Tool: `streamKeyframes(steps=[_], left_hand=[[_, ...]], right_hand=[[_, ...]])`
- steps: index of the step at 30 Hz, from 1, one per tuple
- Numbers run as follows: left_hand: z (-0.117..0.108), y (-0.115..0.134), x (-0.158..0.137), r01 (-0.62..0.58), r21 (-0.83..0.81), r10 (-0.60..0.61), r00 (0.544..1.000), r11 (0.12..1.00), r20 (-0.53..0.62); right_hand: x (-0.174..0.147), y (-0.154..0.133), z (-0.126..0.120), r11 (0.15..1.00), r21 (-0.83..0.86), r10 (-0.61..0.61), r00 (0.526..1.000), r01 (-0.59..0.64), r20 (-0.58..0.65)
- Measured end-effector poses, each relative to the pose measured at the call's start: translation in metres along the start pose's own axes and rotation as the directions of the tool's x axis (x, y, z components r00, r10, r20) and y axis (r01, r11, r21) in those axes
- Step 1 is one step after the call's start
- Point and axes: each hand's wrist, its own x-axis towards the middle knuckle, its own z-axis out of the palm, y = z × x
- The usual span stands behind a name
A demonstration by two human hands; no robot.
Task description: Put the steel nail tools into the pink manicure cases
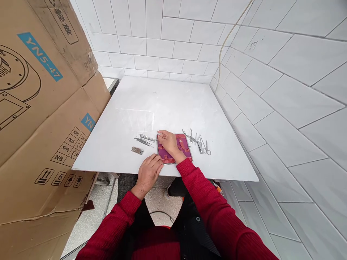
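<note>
An open manicure case with purple lining, red trim and elastic loops lies near the table's front edge. My left hand rests at its near left corner, fingers together and gripping the edge. Across the case's left half reaches my right hand, its fingertips pinched at the far left corner around a thin, pale metal tool, mostly hidden. Left of the case lie several slim metal manicure tools and a nail clipper. On the right are cuticle nippers, small scissors and another clipper.
The white tabletop meets tiled walls behind and on the right. A tall cardboard box stands along the left side, and a pale cable hangs in the back right corner.
</note>
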Motion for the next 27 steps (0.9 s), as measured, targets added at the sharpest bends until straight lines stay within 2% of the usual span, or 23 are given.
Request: streamKeyframes(steps=[7,13,19,27], left_hand=[[0.001,0.000,-0.002,0.012,-0.001,-0.012,1.000,1.000,0.012],[-0.002,0.001,-0.001,0.027,-0.012,-0.026,0.999,1.000,0.036],[-0.003,0.002,0.001,0.015,-0.003,-0.015,1.000,1.000,0.013],[-0.002,0.002,0.000,0.025,0.000,-0.025,1.000,1.000,0.006]], right_hand=[[-0.001,-0.004,0.002,0.998,-0.053,0.014,1.000,-0.015,-0.009],[-0.004,-0.007,0.003,0.988,-0.156,-0.025,0.999,0.020,-0.027],[-0.009,-0.014,-0.001,0.916,-0.384,-0.125,0.992,0.113,-0.006],[-0.015,-0.023,-0.003,0.848,-0.517,-0.094,0.993,0.115,0.067]])
